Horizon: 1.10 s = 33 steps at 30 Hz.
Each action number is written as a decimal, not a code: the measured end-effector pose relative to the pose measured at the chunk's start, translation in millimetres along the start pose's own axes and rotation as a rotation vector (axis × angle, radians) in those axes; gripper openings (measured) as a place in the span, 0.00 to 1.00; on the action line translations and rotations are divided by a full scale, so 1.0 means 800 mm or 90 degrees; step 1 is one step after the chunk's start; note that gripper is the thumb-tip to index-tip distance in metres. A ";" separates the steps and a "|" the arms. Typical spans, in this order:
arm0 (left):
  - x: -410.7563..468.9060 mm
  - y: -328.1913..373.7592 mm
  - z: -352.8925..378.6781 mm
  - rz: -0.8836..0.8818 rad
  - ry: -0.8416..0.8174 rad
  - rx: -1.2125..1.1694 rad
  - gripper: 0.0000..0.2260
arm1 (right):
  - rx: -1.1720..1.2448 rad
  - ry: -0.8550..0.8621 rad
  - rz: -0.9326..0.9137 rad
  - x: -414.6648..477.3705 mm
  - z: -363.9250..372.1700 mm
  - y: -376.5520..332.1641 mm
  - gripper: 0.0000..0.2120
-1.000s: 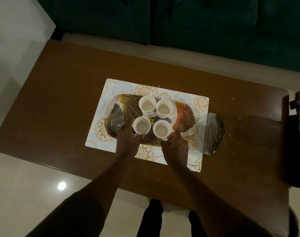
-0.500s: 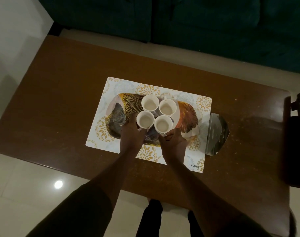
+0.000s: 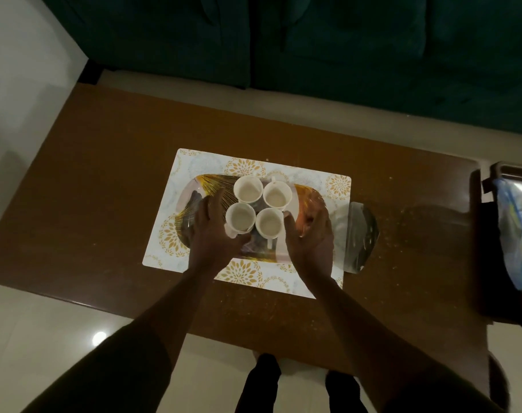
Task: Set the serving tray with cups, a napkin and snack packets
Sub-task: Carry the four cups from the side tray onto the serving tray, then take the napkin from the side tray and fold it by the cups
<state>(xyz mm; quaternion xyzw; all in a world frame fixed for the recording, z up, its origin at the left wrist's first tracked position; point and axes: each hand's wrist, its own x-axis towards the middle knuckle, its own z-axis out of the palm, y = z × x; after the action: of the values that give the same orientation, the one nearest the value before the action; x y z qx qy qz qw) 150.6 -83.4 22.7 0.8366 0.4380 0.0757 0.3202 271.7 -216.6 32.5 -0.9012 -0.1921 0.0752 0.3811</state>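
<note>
Head view: left hand [image 3: 212, 231] and right hand [image 3: 309, 234] spread open, flanking four cups [image 3: 258, 205] clustered mid-tray [image 3: 309, 198]; bare table [image 3: 105, 180] all round placemat [image 3: 194, 162].

Your left hand [image 3: 213, 231] and right hand [image 3: 312, 236] are bare, forearms uncovered; dark short sleeves [image 3: 110, 368] end near your elbows, and you wear dark trousers [image 3: 261, 383].

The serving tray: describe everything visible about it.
The serving tray is an oblong, glossy piece with rounded ends, printed with gold fan-like lines over dark and pale patches. It lies flat on a white placemat with gold floral medallions, on the brown table. Four white cups stand clustered at its centre. The left hand and right hand cover parts of it.
</note>
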 end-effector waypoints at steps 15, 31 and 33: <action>0.034 0.232 0.104 0.172 0.030 -0.072 0.28 | -0.080 0.068 0.093 0.122 -0.201 0.116 0.07; -0.066 0.504 0.342 0.295 -0.187 -0.172 0.23 | -0.048 0.188 0.103 0.132 -0.461 0.353 0.11; -0.081 0.535 0.361 0.347 -0.180 -0.174 0.19 | -0.048 0.199 0.149 0.127 -0.490 0.383 0.11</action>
<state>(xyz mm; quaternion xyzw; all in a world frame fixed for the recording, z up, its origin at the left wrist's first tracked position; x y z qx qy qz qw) 522.0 -445.9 64.1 0.8745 0.1351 0.0998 0.4551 563.7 -628.3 87.9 -0.9318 -0.0274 -0.0289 0.3607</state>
